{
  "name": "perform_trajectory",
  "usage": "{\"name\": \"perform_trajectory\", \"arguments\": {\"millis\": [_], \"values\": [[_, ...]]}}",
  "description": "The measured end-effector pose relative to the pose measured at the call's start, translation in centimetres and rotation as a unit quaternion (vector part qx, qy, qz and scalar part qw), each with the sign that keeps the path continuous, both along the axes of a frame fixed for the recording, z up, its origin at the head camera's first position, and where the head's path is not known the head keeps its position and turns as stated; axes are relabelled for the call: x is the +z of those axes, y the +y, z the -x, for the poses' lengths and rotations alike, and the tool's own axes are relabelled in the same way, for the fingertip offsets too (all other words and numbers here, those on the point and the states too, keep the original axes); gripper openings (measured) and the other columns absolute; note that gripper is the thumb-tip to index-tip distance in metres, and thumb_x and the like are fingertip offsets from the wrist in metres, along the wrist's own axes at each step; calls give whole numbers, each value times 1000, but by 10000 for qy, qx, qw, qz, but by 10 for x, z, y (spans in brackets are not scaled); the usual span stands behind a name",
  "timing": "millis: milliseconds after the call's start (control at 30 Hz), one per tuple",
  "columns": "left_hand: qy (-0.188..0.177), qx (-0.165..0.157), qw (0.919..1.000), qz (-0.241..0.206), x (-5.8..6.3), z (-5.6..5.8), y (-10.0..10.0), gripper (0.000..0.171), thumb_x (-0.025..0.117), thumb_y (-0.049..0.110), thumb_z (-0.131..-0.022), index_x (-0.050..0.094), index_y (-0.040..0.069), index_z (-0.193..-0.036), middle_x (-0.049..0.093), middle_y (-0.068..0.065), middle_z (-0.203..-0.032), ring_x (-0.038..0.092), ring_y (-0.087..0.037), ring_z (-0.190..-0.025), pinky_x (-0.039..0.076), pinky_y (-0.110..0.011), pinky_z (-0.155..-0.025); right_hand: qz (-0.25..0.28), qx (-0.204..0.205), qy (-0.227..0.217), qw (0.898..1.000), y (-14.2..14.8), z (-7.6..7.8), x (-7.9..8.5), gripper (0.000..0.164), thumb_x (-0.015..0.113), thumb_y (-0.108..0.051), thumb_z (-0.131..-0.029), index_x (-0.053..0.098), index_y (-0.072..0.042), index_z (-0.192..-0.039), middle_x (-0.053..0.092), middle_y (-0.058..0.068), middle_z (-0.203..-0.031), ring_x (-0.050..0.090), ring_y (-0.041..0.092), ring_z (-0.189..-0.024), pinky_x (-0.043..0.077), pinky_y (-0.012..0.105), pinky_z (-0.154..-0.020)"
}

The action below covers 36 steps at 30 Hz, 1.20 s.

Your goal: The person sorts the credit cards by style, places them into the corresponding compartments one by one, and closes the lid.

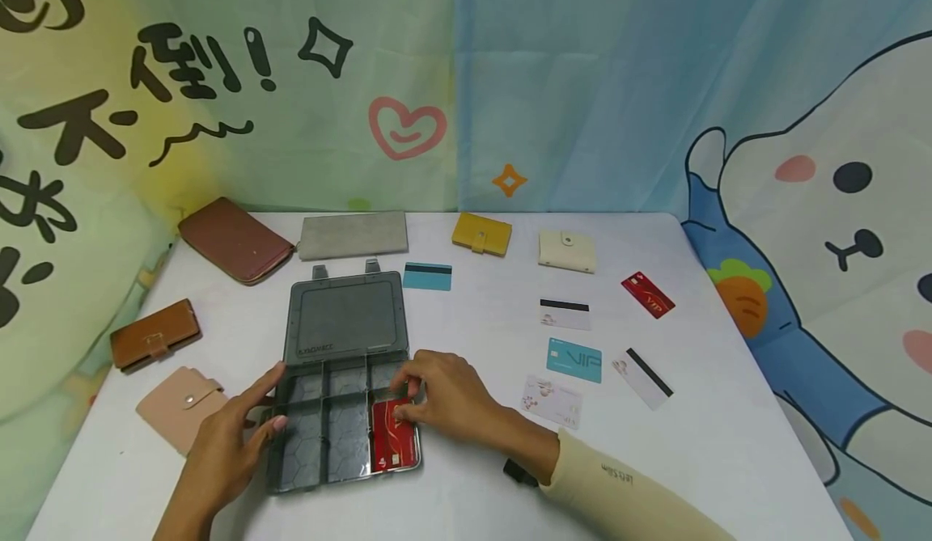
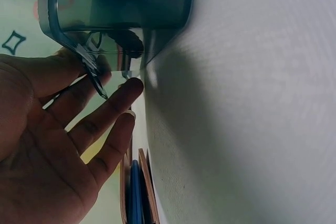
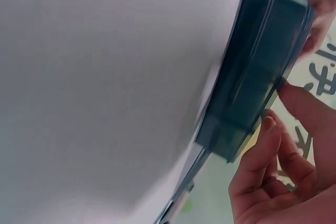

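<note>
A grey translucent divided box (image 1: 346, 436) stands on the table with its lid (image 1: 348, 314) swung back. Inside its front right compartment a red card (image 1: 391, 440) lies, gold lines on its face. My right hand (image 1: 455, 395) is over that compartment, thumb at the card's upper part and bent index finger near the divider behind it; thumb and index tips are apart. At the box's left side is my left hand (image 1: 231, 444), its thumb on the rim. The left wrist view shows that hand's fingers (image 2: 113, 111) extended and spread beside a clasp.
Cards lie to the right, including a blue VIP card (image 1: 574, 361) and a red VIP card (image 1: 648, 295). Behind are a grey wallet (image 1: 353, 235), yellow wallet (image 1: 482, 234) and cream wallet (image 1: 566, 251). Brown wallets (image 1: 236, 242) and a pink wallet (image 1: 182, 407) lie left.
</note>
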<state>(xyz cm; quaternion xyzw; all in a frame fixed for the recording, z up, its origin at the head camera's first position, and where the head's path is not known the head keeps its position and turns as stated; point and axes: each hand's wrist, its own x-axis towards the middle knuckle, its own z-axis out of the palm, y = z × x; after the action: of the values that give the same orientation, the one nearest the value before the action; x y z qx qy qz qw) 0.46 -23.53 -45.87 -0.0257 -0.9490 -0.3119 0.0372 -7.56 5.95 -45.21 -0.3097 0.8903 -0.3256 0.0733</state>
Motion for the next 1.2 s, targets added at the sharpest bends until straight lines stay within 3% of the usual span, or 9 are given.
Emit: {"name": "perform_trajectory", "arguments": {"millis": [167,267,467,700,867,1033,1200], "values": [[-48,6,10000,-57,-1,-1,0,81,76,4,-85,40,25,-154,57,-21,-141,64,-39,-110,59,-52,-81,273,125,-369,9989,7,17,-1,30,86,-32,-79,73,-20,-104,65,-5,-83,55,4,-65,46,17,-60],[13,15,10000,-25,-2,0,0,81,76,4,-84,41,24,-153,57,-19,-142,65,-37,-109,59,-50,-80,479,71,-535,9974,15,30,-3,34,85,-31,-80,72,-18,-108,67,-2,-88,59,9,-70,50,19,-63],[95,38,9999,58,-2,0,0,81,77,4,-84,42,25,-153,60,-18,-139,66,-34,-108,59,-47,-78,689,-575,-766,9930,43,56,-3,39,85,-36,-79,72,-19,-112,69,1,-96,62,18,-88,54,28,-75],[97,44,9999,-7,-2,0,-1,81,77,3,-83,41,25,-153,58,-18,-142,65,-36,-109,58,-50,-80,881,-1228,-752,9856,93,80,-5,42,84,-38,-80,71,-17,-114,71,5,-105,63,24,-95,56,41,-84],[135,40,9999,25,-3,0,-1,81,78,4,-83,42,25,-153,55,-14,-146,65,-34,-110,58,-50,-80,762,-1732,-863,9781,138,94,-8,48,82,-44,-80,69,-18,-119,69,5,-113,60,25,-101,54,39,-89],[116,16,9999,-42,-3,0,-1,81,77,3,-83,41,25,-153,53,-15,-148,64,-36,-111,59,-51,-82,703,-2365,-1211,9615,185,103,-10,51,80,-46,-82,66,-19,-123,65,5,-120,56,25,-107,50,36,-91],[117,13,9999,-50,-3,0,-2,82,78,3,-83,41,24,-153,52,-14,-149,64,-37,-111,59,-52,-82,584,-2912,-1100,9485,232,113,-13,54,80,-44,-83,64,-17,-127,63,8,-124,53,26,-110,49,33,-86]]}}
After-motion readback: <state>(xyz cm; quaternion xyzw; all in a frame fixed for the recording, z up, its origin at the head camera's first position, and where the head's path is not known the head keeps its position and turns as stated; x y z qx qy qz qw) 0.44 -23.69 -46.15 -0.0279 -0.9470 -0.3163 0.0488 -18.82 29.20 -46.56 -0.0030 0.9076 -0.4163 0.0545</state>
